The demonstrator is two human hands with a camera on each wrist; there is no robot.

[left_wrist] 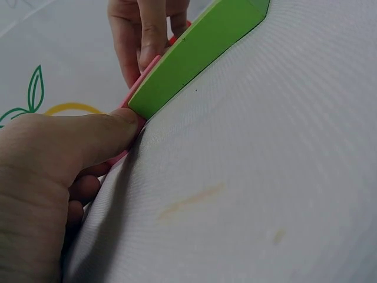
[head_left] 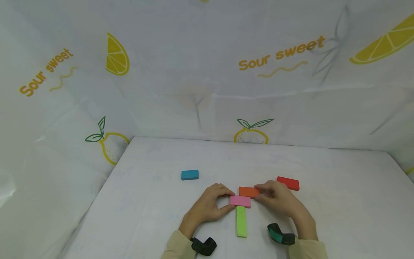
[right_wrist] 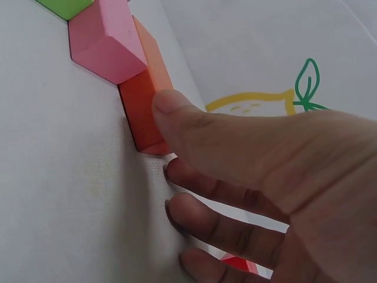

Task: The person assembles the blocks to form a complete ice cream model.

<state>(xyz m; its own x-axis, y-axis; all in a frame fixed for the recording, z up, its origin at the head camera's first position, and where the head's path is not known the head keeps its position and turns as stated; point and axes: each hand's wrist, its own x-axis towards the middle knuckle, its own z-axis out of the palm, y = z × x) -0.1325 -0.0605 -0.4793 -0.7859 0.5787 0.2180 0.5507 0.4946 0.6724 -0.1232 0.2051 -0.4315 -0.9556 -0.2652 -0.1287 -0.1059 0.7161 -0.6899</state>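
In the head view a pink block (head_left: 240, 201) lies crosswise at the far end of a lime green block (head_left: 241, 221), the two touching. My left hand (head_left: 210, 205) pinches the pink block's left end between thumb and fingers. Just behind the pink block and shifted right lies an orange block (head_left: 248, 191), touching it. With thumb and fingertips my right hand (head_left: 279, 197) holds the orange block's right end. The right wrist view shows the right thumb on the orange block (right_wrist: 146, 106), its other fingers mostly hidden behind.
A blue block (head_left: 189, 175) lies at the back left of the white table (head_left: 129, 201). Behind the right hand sits a red block (head_left: 288, 183). A white sheet (head_left: 181, 72) printed with lemons rises at the table's back edge.
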